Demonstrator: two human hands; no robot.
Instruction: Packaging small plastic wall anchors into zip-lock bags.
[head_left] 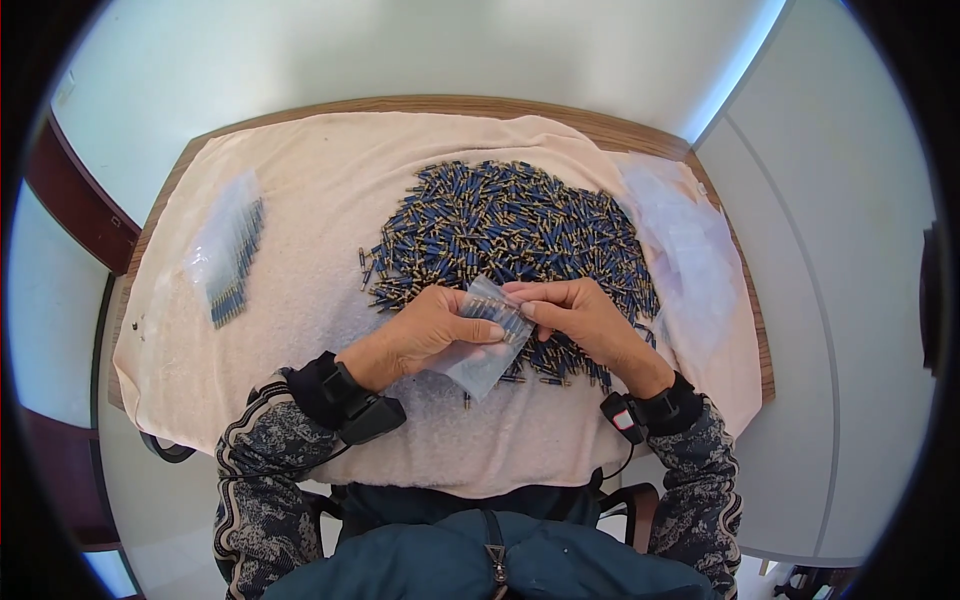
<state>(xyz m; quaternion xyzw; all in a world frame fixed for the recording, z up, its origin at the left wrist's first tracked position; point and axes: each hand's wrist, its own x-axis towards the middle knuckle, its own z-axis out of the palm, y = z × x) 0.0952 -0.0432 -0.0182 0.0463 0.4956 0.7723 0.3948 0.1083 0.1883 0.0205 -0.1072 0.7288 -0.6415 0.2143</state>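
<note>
A small clear plastic bag (478, 372) is held in front of me, over the near edge of the pile. Inside it lies a row of small blue connectors with gold-coloured ends (488, 312). My left hand (425, 328) is closed on the bag, its thumb pressed across the front. At the bag's upper right edge, my right hand (585, 318) is closed in a pinch, thumb and fingertips on the plastic. Behind and below both hands spreads a large loose pile of the same blue and gold pieces (515, 215).
Filled clear bags (236, 255) lie overlapped in a slanted row at the left. A stack of thin, clear plastic bags (685, 255) rests right of the pile. A pale pink towel (290, 210) covers the wooden table (420, 104). White walls stand behind and to the right.
</note>
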